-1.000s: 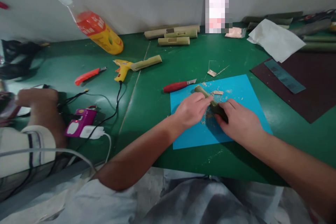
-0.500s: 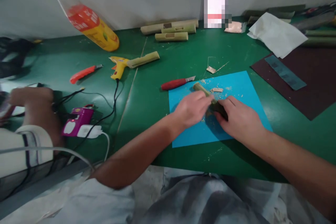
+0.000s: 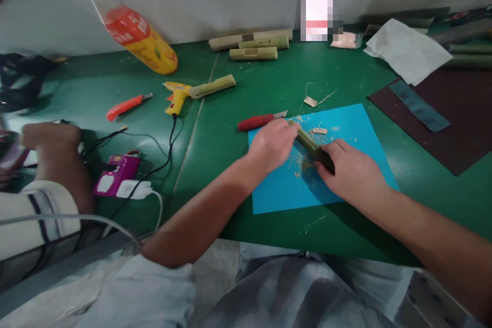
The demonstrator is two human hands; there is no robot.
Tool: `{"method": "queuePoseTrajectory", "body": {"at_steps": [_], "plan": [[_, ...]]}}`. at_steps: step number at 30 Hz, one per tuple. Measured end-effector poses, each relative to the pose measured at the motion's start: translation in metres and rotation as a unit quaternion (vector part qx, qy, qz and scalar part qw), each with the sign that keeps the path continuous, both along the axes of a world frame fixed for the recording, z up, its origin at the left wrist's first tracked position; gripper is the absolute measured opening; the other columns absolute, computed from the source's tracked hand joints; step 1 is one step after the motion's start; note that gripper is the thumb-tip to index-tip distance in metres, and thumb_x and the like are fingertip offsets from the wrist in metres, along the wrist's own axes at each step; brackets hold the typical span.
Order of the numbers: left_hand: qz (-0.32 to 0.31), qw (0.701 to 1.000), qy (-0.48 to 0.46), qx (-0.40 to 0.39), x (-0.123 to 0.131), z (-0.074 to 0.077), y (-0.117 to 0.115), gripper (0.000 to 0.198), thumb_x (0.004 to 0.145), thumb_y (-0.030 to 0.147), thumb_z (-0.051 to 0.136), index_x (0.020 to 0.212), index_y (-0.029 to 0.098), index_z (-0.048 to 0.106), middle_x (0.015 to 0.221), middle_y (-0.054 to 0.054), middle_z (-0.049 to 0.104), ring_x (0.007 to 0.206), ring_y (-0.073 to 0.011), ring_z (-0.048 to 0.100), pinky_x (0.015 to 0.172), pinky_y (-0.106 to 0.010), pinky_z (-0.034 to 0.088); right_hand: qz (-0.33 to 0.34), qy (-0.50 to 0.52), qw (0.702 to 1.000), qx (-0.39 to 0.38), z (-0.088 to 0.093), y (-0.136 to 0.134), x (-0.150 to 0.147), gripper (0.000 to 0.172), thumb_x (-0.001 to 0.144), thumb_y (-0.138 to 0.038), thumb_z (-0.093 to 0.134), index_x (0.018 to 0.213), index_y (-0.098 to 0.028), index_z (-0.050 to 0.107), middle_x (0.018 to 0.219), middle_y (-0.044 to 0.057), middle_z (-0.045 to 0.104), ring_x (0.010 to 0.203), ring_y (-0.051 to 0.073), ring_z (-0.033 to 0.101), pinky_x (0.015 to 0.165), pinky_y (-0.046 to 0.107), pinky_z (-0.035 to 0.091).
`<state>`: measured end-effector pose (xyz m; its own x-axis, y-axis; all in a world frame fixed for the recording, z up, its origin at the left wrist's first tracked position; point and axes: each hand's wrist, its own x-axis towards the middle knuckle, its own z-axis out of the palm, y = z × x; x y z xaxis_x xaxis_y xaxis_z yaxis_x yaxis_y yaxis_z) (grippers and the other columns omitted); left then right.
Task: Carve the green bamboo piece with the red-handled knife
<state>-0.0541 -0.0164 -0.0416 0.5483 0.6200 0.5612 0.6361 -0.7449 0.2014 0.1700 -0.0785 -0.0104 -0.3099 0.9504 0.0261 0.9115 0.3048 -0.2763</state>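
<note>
A green bamboo piece (image 3: 308, 144) slants over the blue sheet (image 3: 265, 197), its near right end dark. My right hand (image 3: 351, 168) is closed around that lower right end. At the upper left end, my left hand (image 3: 273, 143) is closed with its fingertips against the bamboo; the fingers partly hide that end. Pale shavings (image 3: 298, 174) and a small split chip (image 3: 319, 131) lie on the sheet. Just beyond my left hand rests a red-handled knife (image 3: 258, 122), its blade pointing right.
Left are a yellow glue gun (image 3: 177, 97), bamboo piece (image 3: 215, 86), orange cutter (image 3: 125, 107), purple power block (image 3: 117, 177) with cables, and tilted drink bottle (image 3: 142, 41). Another person's arm (image 3: 57, 159) rests far left. Cut bamboo tubes (image 3: 253, 53) line the wall; dark board (image 3: 442, 128) right.
My left hand has slid along the bamboo from its middle to its upper left end, uncovering the middle. My right hand keeps its hold on the lower end.
</note>
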Motion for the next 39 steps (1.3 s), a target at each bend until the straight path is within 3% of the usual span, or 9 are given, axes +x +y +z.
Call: {"method": "queuePoseTrajectory", "body": {"at_steps": [4, 7, 12, 15, 20, 23, 32, 36, 39], "plan": [[-0.041, 0.998, 0.033, -0.035, 0.001, 0.001, -0.002, 0.037, 0.112, 0.027, 0.043, 0.124, 0.014, 0.075, 0.09, -0.008, 0.072, 0.084, -0.0194, 0.069, 0.076, -0.033, 0.06, 0.002, 0.003, 1.0, 0.002, -0.001, 0.0, 0.001, 0.02, 0.098, -0.031, 0.06, 0.108, -0.016, 0.071, 0.109, 0.013, 0.072, 0.094, 0.027, 0.069, 0.065, 0.036, 0.041], [0.03, 0.999, -0.01, -0.035, 0.0, 0.0, 0.001, 0.036, 0.112, 0.027, 0.045, 0.118, 0.011, 0.076, 0.1, -0.012, 0.074, 0.094, -0.0212, 0.071, 0.091, -0.039, 0.062, -0.001, 0.013, 1.0, 0.001, -0.001, 0.001, 0.002, 0.02, 0.099, -0.032, 0.059, 0.106, -0.017, 0.071, 0.11, 0.013, 0.073, 0.097, 0.028, 0.07, 0.066, 0.035, 0.042], [-0.025, 0.999, 0.017, -0.043, 0.003, 0.0, -0.002, 0.037, 0.112, 0.028, 0.043, 0.124, 0.012, 0.074, 0.091, -0.009, 0.073, 0.087, -0.0211, 0.07, 0.077, -0.035, 0.062, 0.007, 0.006, 1.0, 0.008, 0.0, 0.0, 0.003, 0.018, 0.097, -0.03, 0.06, 0.105, -0.018, 0.07, 0.107, 0.011, 0.073, 0.093, 0.026, 0.069, 0.064, 0.034, 0.041], [0.034, 0.999, -0.004, -0.012, 0.005, 0.001, -0.005, 0.036, 0.112, 0.027, 0.043, 0.115, 0.012, 0.076, 0.093, -0.011, 0.074, 0.089, -0.0211, 0.072, 0.085, -0.038, 0.063, -0.002, 0.001, 1.0, 0.006, 0.0, 0.0, 0.002, 0.019, 0.098, -0.031, 0.059, 0.106, -0.018, 0.07, 0.11, 0.013, 0.073, 0.093, 0.027, 0.07, 0.064, 0.035, 0.041], [-0.044, 0.998, 0.04, -0.032, 0.006, 0.0, -0.009, 0.041, 0.113, 0.029, 0.038, 0.125, 0.015, 0.075, 0.092, -0.009, 0.073, 0.086, -0.0208, 0.071, 0.076, -0.034, 0.062, 0.006, 0.001, 1.0, 0.009, -0.002, 0.001, 0.002, 0.019, 0.098, -0.031, 0.06, 0.108, -0.018, 0.07, 0.107, 0.012, 0.073, 0.091, 0.027, 0.069, 0.063, 0.034, 0.039], [0.02, 0.999, -0.006, -0.031, 0.004, 0.001, -0.007, 0.039, 0.112, 0.028, 0.042, 0.118, 0.011, 0.076, 0.094, -0.012, 0.074, 0.088, -0.0223, 0.072, 0.084, -0.04, 0.063, -0.003, 0.002, 1.0, 0.002, -0.002, 0.001, 0.002, 0.02, 0.098, -0.032, 0.062, 0.108, -0.018, 0.07, 0.11, 0.012, 0.072, 0.094, 0.028, 0.07, 0.063, 0.035, 0.038], [-0.066, 0.995, 0.001, -0.069, 0.017, 0.006, -0.02, 0.032, 0.111, 0.026, 0.048, 0.125, 0.013, 0.073, 0.1, -0.01, 0.077, 0.093, -0.0213, 0.075, 0.078, -0.033, 0.062, 0.006, -0.017, 0.999, 0.026, -0.003, 0.0, 0.005, 0.019, 0.097, -0.035, 0.064, 0.102, -0.017, 0.069, 0.102, 0.01, 0.072, 0.087, 0.026, 0.069, 0.062, 0.035, 0.036], [-0.058, 0.997, 0.017, -0.057, 0.012, 0.014, -0.019, 0.039, 0.112, 0.026, 0.045, 0.147, 0.018, 0.06, 0.101, -0.008, 0.076, 0.093, -0.0214, 0.074, 0.081, -0.034, 0.062, 0.009, 0.019, 0.997, 0.075, 0.003, 0.003, 0.011, 0.024, 0.1, -0.041, 0.06, 0.099, -0.019, 0.071, 0.098, 0.01, 0.073, 0.086, 0.025, 0.069, 0.066, 0.035, 0.042], [-0.076, 0.996, 0.006, -0.047, 0.009, 0.02, -0.017, 0.046, 0.111, 0.025, 0.048, 0.157, 0.021, 0.05, 0.103, -0.007, 0.076, 0.093, -0.0214, 0.073, 0.084, -0.035, 0.061, -0.011, 0.089, 0.988, 0.125, 0.009, 0.008, 0.018, 0.029, 0.104, -0.04, 0.055, 0.113, -0.019, 0.073, 0.106, 0.011, 0.076, 0.084, 0.022, 0.069, 0.068, 0.034, 0.047]]}}
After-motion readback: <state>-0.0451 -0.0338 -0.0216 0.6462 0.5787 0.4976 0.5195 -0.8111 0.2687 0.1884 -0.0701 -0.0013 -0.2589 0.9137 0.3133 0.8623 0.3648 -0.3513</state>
